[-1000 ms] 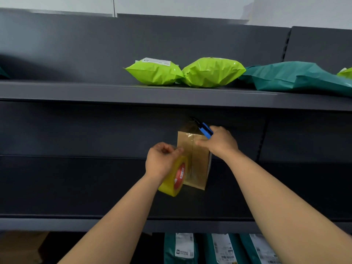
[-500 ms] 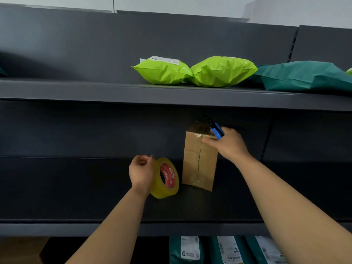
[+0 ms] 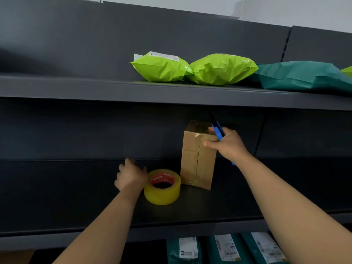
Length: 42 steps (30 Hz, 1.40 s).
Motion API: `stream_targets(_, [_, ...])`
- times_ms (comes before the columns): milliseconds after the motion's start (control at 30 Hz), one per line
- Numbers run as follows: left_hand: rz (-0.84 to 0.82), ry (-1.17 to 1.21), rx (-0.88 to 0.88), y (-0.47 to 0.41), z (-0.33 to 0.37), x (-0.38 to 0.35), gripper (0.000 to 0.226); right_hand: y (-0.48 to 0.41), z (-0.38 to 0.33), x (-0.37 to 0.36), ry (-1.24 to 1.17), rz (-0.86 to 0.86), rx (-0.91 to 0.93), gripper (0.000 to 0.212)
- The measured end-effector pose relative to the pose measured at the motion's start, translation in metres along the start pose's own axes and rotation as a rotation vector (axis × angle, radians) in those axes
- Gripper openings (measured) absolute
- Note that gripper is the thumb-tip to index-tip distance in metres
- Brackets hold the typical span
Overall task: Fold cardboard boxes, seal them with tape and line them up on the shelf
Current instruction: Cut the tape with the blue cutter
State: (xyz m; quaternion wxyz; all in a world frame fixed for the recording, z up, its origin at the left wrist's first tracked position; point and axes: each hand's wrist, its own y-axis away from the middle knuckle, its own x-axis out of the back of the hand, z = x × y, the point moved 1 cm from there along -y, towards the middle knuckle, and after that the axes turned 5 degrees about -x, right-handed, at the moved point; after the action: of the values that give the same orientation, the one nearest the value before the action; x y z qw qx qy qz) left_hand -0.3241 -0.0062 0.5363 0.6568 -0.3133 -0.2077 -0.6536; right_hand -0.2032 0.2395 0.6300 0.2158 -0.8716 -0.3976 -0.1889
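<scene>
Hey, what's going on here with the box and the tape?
A person is stocking a dark shelf. Their right hand grips the top of a taped cardboard box standing upright on it, and holds a blue cutter too. A yellow tape roll lies flat beside the box. The left hand is right next to the roll, too blurred to tell if it grips it.

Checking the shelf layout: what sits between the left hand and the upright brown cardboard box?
The yellow tape roll, lying flat on the dark shelf, seen in the head view.

Tape roll (image 3: pixel 162 186) on shelf (image 3: pixel 190 210), just left of box (image 3: pixel 198 159).
</scene>
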Motion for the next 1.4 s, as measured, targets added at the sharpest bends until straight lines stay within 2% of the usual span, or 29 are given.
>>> stream_targets(67, [0.022, 0.047, -0.176, 0.004, 0.025, 0.004, 0.054, 0.001, 0.000, 0.002, -0.091, -0.039, -0.015, 0.063])
stream_targets(167, [-0.195, 0.519, -0.333, 0.015, 0.076, 0.002, 0.065, 0.004, -0.001, 0.004, -0.242, -0.061, -0.030, 0.059])
stream_targets(233, [-0.294, 0.651, -0.357, 0.022, 0.107, -0.002, 0.074, 0.005, -0.002, 0.004, -0.321, -0.052, -0.043, 0.057])
stream_targets(300, [-0.293, 0.655, -0.376, 0.023, 0.127, -0.009, 0.077, 0.006, -0.004, 0.005, -0.350, -0.055, -0.038, 0.052])
stream_targets(433, [-0.163, 0.522, -0.415, 0.015, 0.135, -0.018, 0.070, 0.006, 0.000, 0.005, -0.346, -0.063, 0.001, 0.039])
stream_targets(633, [-0.187, 0.520, -0.500, 0.012, 0.130, -0.016, 0.068, 0.009, 0.002, 0.008, -0.443, -0.070, -0.049, 0.054])
stream_targets(667, [-0.190, 0.508, -0.538, 0.013, 0.129, -0.015, 0.066, 0.009, 0.004, 0.011, -0.482, -0.052, -0.076, 0.051])
stream_targets(767, [-0.184, 0.411, -0.631, 0.017, 0.126, -0.015, 0.055, 0.013, 0.016, 0.013, -0.587, -0.052, -0.189, 0.026])
stream_targets(867, [-0.232, 0.399, -0.575, 0.027, 0.134, -0.016, 0.062, 0.018, 0.022, 0.008, -0.665, -0.080, -0.269, 0.017])
stream_targets(1000, [-0.238, 0.359, -0.492, 0.040, 0.153, -0.020, 0.093, 0.021, 0.022, 0.010, -0.685, -0.079, -0.272, 0.005])
stream_targets(1133, [-0.161, 0.234, -0.418, 0.046, 0.162, -0.025, 0.104, 0.025, 0.024, 0.016, -0.686, -0.109, -0.258, 0.013])
stream_targets(1267, [-0.091, 0.209, -0.388, 0.051, 0.166, -0.029, 0.104, 0.025, 0.023, 0.018, -0.664, -0.126, -0.239, 0.012])
stream_targets(1333, [-0.070, 0.256, -0.349, 0.050, 0.164, -0.027, 0.100, 0.024, 0.024, 0.020, -0.611, -0.135, -0.253, 0.007])
stream_targets(1400, [-0.054, 0.350, -0.275, 0.047, 0.157, -0.020, 0.094, 0.023, 0.030, 0.023, -0.509, -0.139, -0.302, 0.012])
